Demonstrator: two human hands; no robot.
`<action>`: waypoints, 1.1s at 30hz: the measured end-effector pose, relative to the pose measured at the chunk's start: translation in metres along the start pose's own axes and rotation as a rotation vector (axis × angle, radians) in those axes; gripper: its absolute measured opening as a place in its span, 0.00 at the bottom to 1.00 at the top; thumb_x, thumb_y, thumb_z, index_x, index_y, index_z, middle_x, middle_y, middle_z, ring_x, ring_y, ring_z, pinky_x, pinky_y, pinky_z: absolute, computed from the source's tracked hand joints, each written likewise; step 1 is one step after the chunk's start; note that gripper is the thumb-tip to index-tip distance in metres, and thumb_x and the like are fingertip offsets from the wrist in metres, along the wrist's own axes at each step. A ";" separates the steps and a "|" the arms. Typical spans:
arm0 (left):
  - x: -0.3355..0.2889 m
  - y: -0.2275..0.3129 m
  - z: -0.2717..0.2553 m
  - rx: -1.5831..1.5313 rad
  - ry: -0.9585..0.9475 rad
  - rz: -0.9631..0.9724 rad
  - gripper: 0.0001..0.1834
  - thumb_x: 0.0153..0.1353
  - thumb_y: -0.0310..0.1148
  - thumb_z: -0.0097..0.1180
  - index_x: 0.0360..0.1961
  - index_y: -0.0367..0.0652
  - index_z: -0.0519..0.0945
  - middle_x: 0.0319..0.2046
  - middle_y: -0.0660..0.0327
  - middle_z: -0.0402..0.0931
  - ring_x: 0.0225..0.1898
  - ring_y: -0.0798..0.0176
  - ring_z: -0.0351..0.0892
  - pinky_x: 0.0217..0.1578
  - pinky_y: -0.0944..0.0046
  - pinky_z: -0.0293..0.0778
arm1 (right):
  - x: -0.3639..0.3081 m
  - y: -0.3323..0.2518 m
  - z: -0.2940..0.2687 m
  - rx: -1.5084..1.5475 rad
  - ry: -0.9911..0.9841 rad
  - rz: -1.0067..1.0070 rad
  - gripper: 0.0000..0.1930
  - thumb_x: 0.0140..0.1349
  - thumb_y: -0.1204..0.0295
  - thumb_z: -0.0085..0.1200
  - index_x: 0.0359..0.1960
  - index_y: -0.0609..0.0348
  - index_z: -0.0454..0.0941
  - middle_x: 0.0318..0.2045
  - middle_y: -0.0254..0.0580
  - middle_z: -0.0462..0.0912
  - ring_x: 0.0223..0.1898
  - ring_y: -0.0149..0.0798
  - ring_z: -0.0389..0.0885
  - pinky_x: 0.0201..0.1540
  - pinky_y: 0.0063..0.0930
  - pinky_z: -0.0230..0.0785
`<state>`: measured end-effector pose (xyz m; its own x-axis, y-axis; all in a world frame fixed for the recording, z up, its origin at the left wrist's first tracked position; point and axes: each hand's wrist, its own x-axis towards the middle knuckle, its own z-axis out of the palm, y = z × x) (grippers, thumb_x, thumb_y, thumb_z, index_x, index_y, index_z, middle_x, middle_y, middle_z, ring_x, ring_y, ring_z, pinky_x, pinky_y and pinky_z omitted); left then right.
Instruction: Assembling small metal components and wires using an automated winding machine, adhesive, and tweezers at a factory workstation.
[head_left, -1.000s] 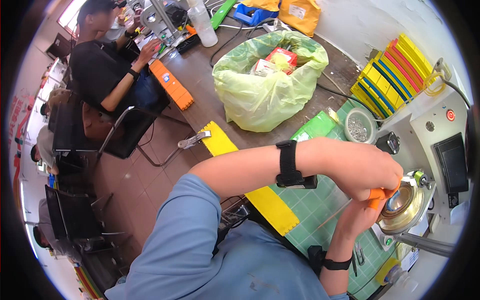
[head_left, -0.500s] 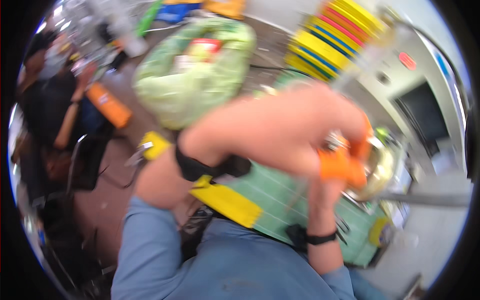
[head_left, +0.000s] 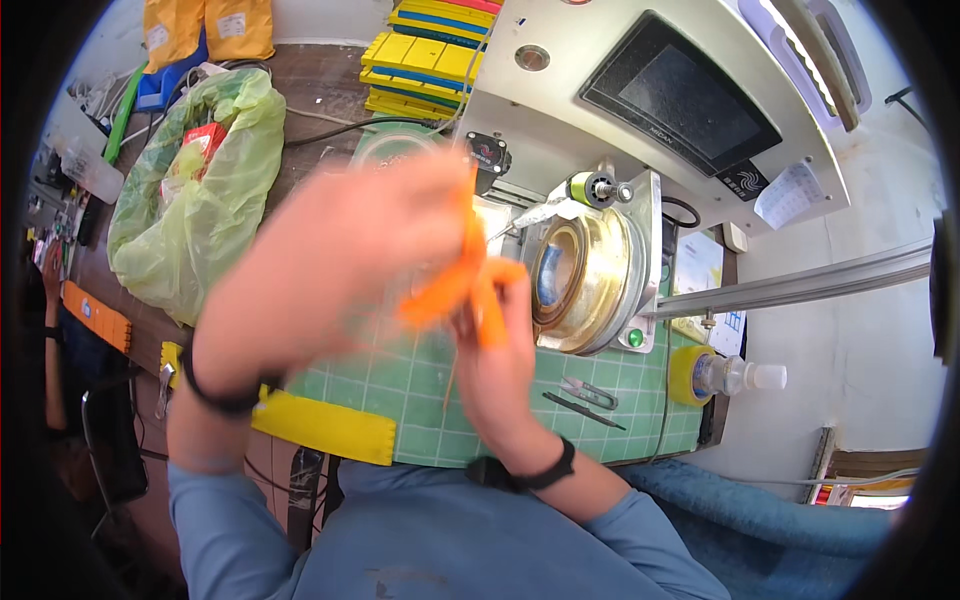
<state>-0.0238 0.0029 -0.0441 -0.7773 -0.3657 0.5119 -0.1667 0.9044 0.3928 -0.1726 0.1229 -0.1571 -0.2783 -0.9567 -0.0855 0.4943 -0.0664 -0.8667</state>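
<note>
My left hand [head_left: 350, 240] is smeared by motion over the green gridded cutting mat [head_left: 420, 410], with orange covers on its fingertips. Close against it, my right hand [head_left: 497, 375] has its fingers bent inward, also tipped with orange covers. What lies between the fingertips is too small and blurred to name; a thin pale strand shows below them. Just right of the hands is a wide translucent yellowish roll [head_left: 600, 270] on a machine's spindle, with a green-and-black roller [head_left: 597, 190] above it. Snips [head_left: 588, 393] and dark tweezers [head_left: 583, 410] lie near my right wrist.
A white machine [head_left: 560, 110] with a dark screen stands at the back right, a metal bar [head_left: 800, 284] reaching rightward. Yellow trays [head_left: 420, 62] are stacked behind. A green plastic bag [head_left: 200, 200] sits left, a yellow strip [head_left: 330, 427] at the front edge, a clear bottle [head_left: 725, 374] right.
My view has swung toward the right, showing the machine and roll fully. Both hands, crossed near the roll before, now meet in front of it, with the right forearm angled in from the right.
</note>
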 end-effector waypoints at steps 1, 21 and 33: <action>-0.018 0.026 0.002 -0.048 -0.082 -0.009 0.11 0.50 0.26 0.68 0.36 0.40 0.81 0.35 0.57 0.74 0.30 0.54 0.76 0.31 0.58 0.72 | -0.021 -0.006 -0.003 -0.130 -0.058 0.010 0.10 0.78 0.72 0.48 0.57 0.55 0.69 0.41 0.31 0.71 0.41 0.28 0.73 0.41 0.24 0.68; -0.109 0.061 0.086 -0.508 0.250 -0.367 0.10 0.56 0.20 0.70 0.40 0.39 0.86 0.41 0.55 0.85 0.38 0.56 0.85 0.36 0.62 0.81 | -0.035 -0.035 -0.018 -1.381 -0.293 -0.321 0.25 0.65 0.80 0.56 0.65 0.65 0.71 0.48 0.56 0.74 0.43 0.60 0.80 0.46 0.48 0.76; -0.112 0.052 0.089 -0.547 0.275 -0.411 0.09 0.58 0.21 0.70 0.40 0.39 0.86 0.41 0.56 0.85 0.36 0.59 0.83 0.32 0.65 0.78 | -0.077 -0.051 -0.043 -1.151 -0.375 -0.358 0.26 0.71 0.80 0.51 0.70 0.72 0.65 0.59 0.63 0.76 0.39 0.53 0.82 0.45 0.36 0.78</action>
<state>0.0009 0.1104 -0.1488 -0.5251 -0.7585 0.3859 -0.0301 0.4697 0.8823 -0.2118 0.2122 -0.1273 0.0955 -0.9702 0.2226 -0.6146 -0.2333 -0.7536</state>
